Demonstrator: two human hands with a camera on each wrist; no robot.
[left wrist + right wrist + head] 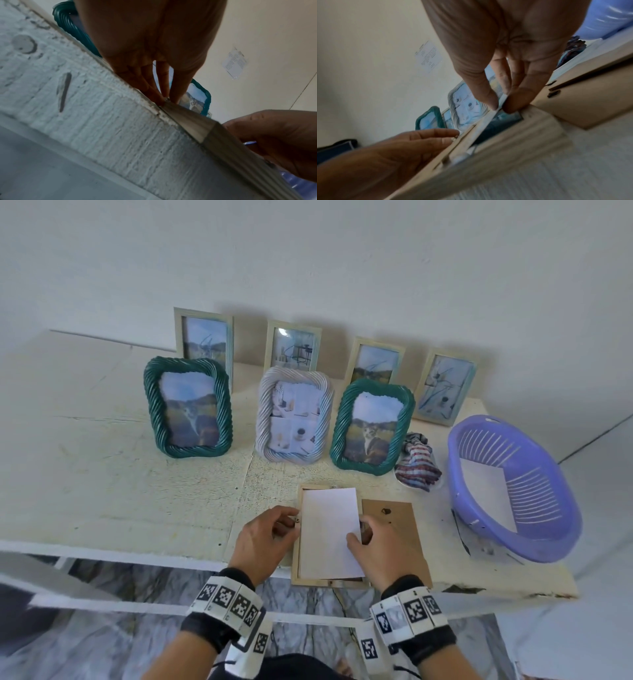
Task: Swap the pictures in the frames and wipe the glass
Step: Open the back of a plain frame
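A wooden frame (297, 542) lies face down at the near edge of a white bench (120, 474). The right hand (383, 546) pinches the right edge of a photo (330, 529), white back up, lifted off the frame; its printed side is hidden. The left hand (263, 537) pinches a tiny, blurred clip on the frame's left rail. Beyond the frame stand seven framed pictures against a white wall (342, 261). Right of the frame sits a basket (548, 546).

A worn white table (113, 440) against a plain pale wall (308, 251) — marbled floor (113, 580) beneath.
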